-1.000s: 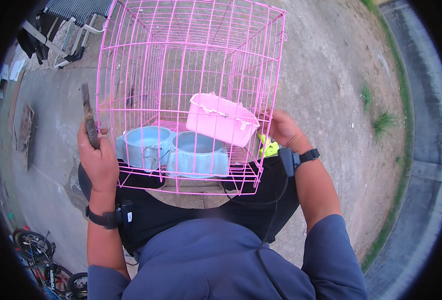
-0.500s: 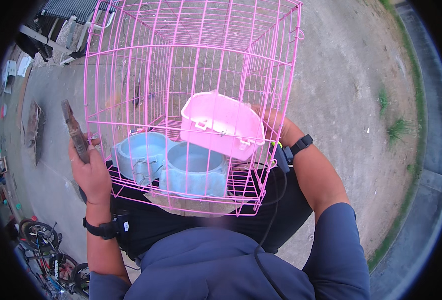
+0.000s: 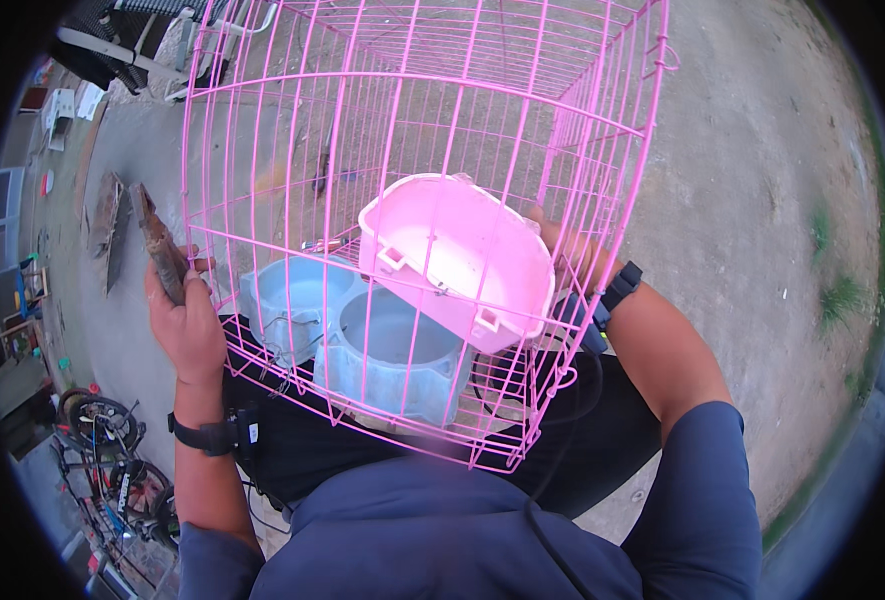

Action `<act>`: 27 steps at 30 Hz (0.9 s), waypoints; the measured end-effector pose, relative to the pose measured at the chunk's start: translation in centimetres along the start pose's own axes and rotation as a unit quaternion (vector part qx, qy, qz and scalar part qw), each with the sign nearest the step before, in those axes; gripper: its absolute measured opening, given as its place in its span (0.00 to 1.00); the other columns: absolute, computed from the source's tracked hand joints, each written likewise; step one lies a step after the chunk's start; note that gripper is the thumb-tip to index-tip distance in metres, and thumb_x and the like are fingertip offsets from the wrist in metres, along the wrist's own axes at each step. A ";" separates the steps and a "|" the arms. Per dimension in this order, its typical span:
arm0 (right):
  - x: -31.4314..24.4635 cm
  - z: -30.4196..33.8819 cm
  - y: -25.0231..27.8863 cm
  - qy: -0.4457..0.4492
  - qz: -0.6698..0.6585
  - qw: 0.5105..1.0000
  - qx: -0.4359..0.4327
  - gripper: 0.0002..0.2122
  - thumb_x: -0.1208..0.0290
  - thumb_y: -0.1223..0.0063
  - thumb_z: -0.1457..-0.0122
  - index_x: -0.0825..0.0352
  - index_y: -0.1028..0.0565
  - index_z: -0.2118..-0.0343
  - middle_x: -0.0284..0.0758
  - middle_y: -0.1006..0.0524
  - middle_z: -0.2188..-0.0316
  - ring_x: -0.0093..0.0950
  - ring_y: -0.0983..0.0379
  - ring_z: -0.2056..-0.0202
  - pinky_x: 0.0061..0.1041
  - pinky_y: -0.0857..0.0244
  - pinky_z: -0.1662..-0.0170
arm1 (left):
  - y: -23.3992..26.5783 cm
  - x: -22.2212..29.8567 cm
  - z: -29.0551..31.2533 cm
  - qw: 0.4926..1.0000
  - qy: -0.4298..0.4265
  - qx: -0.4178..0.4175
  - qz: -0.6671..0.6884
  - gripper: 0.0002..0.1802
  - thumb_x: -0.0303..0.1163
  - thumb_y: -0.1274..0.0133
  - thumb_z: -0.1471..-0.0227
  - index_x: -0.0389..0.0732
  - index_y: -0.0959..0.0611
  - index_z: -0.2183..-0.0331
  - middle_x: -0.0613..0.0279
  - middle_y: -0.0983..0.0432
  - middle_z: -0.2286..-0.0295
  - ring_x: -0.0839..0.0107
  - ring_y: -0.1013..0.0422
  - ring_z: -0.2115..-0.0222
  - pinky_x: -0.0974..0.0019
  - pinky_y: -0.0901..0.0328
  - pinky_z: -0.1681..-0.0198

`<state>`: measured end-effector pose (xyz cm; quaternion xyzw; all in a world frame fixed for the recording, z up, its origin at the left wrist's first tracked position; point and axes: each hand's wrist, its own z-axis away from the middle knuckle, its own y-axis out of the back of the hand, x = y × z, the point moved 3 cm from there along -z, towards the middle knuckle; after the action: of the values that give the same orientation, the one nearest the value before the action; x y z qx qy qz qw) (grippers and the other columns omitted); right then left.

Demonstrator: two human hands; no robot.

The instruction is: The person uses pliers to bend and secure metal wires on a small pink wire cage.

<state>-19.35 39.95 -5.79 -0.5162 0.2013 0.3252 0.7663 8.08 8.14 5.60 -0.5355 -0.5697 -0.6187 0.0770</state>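
Note:
A pink wire cage stands in front of me, over my lap. My left hand is closed round a worn, rusty pair of pliers, whose jaws point up and away at the cage's left side. Behind the front bars, a pink half-round plastic tray with small white-edged clips hangs tilted, its right side lower. My right hand is at the tray's far right edge, seen through the side bars; tray and wires mostly hide its fingers. A light blue double pet bowl shows through the bars below the tray.
Bicycles lie or stand at the lower left. A weathered piece of wood rests on the concrete beyond the pliers. A metal-framed seat is at the far left. Grass tufts grow at the right; a black cable runs along my body.
The cage has turned slightly and appears larger, shifted right in view. The pink tray has tilted more and come lower with my right hand. My left hand still grips the pliers.

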 end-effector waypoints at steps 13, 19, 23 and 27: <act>0.1 -0.6 1.0 0.023 0.001 1.000 -0.011 0.44 0.31 0.52 0.42 0.70 0.33 0.36 0.44 0.26 0.41 0.36 0.28 0.41 0.39 0.33 0.38 | -0.5 -0.1 0.0 0.999 -0.024 0.005 0.036 0.19 0.18 0.57 0.40 0.34 0.27 0.47 0.58 0.23 0.57 0.73 0.24 0.62 0.71 0.32 0.64; -0.1 -0.7 1.5 0.042 -0.005 0.999 -0.001 0.45 0.30 0.51 0.42 0.70 0.33 0.36 0.44 0.26 0.42 0.36 0.28 0.42 0.39 0.32 0.39 | -0.3 0.3 0.0 0.999 -0.027 0.017 0.025 0.16 0.19 0.56 0.40 0.34 0.25 0.50 0.59 0.22 0.59 0.74 0.24 0.64 0.71 0.33 0.65; 0.0 -0.6 2.2 0.056 -0.007 0.998 0.013 0.45 0.30 0.51 0.43 0.70 0.33 0.37 0.44 0.25 0.42 0.36 0.27 0.43 0.39 0.31 0.40 | -0.3 0.2 0.0 0.999 -0.020 0.011 0.026 0.16 0.19 0.56 0.40 0.35 0.25 0.50 0.59 0.22 0.59 0.74 0.24 0.64 0.71 0.33 0.66; 0.1 -0.7 2.3 0.071 -0.009 0.997 0.020 0.46 0.30 0.50 0.43 0.71 0.33 0.37 0.45 0.25 0.42 0.36 0.26 0.43 0.39 0.30 0.40 | -0.3 0.3 0.1 0.999 -0.013 0.018 0.037 0.18 0.18 0.56 0.40 0.35 0.26 0.49 0.59 0.22 0.59 0.75 0.24 0.64 0.71 0.33 0.66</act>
<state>-20.92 39.91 -7.67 -0.5243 0.2568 0.2765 0.7634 7.77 8.48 5.58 -0.5625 -0.5616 -0.5981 0.1020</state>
